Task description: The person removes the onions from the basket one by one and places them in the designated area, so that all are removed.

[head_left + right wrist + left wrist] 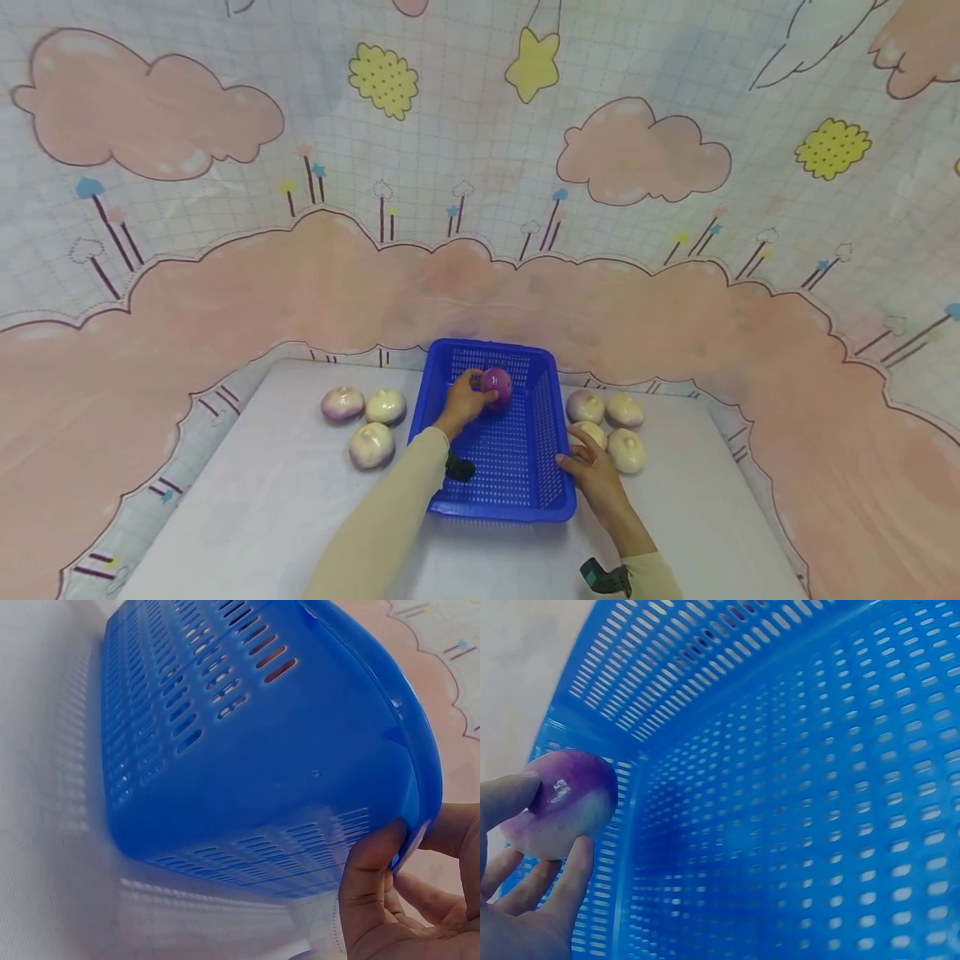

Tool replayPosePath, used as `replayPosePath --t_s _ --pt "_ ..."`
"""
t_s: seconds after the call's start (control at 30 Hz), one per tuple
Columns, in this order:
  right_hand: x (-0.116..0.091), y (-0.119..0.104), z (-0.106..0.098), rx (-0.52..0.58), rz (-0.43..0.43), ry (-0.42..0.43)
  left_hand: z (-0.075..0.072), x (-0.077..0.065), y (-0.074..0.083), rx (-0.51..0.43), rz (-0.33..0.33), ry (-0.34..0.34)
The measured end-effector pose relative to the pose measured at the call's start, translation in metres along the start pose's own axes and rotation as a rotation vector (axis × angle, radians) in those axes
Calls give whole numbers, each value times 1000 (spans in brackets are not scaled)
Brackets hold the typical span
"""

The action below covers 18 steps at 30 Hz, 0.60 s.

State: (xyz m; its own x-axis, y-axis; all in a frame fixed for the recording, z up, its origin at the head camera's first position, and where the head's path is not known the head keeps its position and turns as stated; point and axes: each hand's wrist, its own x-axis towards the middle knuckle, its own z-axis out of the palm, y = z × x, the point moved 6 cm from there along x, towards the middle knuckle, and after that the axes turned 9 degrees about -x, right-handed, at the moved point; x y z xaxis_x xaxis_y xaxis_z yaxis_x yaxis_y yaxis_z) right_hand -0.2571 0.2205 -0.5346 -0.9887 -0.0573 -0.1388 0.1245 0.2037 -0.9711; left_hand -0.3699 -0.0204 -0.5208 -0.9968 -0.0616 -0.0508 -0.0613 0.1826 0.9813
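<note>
A purple-and-white turnip [497, 387] is in my left hand [461, 405], over the far part of a blue plastic basket [501, 510]. In the left wrist view, the thumb and fingers of that hand [536, 907] grip the glossy turnip [574, 799] near a corner of the basket [705, 712]. My right hand [600, 485] is at the basket's right side. The right wrist view has its thumb and fingers [375, 862] pinching the rim of the basket [300, 772]. Inside the basket, the perforated floor shows.
Left of the basket lie three pale turnips [372, 445] close together. On its right, several more turnips [626, 450] are grouped, one partly behind my right hand. All stand on a white table [247, 500]; a patterned cloth [480, 292] hangs behind it.
</note>
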Motion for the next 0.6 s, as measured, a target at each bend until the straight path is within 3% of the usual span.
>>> replayPosePath --t_s 0.4,0.6 --pt "0 -1 1 20 3 -3 -27 -7 33 -19 159 -16" --pt "1 1 0 20 11 9 -41 -14 46 -45 207 -17"
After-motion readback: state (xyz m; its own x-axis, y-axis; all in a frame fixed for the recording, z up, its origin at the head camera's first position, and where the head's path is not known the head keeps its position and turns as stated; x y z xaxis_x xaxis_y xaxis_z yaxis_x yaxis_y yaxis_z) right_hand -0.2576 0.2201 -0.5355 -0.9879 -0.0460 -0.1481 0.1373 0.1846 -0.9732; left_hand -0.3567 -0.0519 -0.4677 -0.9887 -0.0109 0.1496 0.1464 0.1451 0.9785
